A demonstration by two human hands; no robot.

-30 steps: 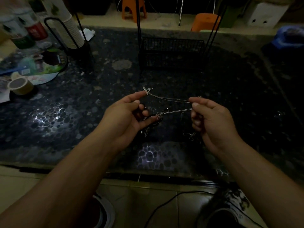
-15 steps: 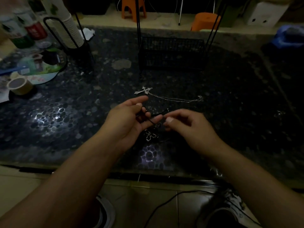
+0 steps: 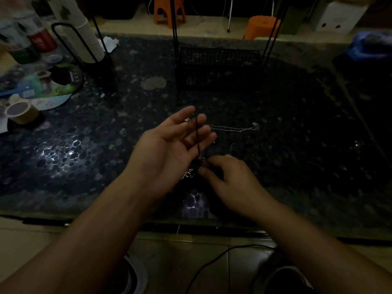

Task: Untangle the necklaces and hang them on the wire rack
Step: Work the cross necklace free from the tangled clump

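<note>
A thin silver chain (image 3: 233, 127) lies stretched on the dark pebbled table (image 3: 84, 158), its pendant partly hidden behind my left fingers. My left hand (image 3: 169, 143) is palm up with straight fingers, and a black cord (image 3: 197, 134) runs across them. My right hand (image 3: 224, 175) pinches the tangled knot (image 3: 196, 165) of cord and silver pendants (image 3: 187, 174) just below my left fingertips. The black wire rack (image 3: 218, 66) stands at the back centre of the table, its uprights rising out of view.
A black loop stand (image 3: 84, 49) holding stacked paper cups stands at the back left. Bottles, a round printed disc (image 3: 53, 90) and a tape roll (image 3: 21, 112) crowd the left edge. Orange stools (image 3: 262, 26) sit beyond the table. A cable (image 3: 212, 264) crosses the floor.
The silver chain went from being held taut between both hands to lying on the table. My left hand opened flat, and my right hand moved in to the knot.
</note>
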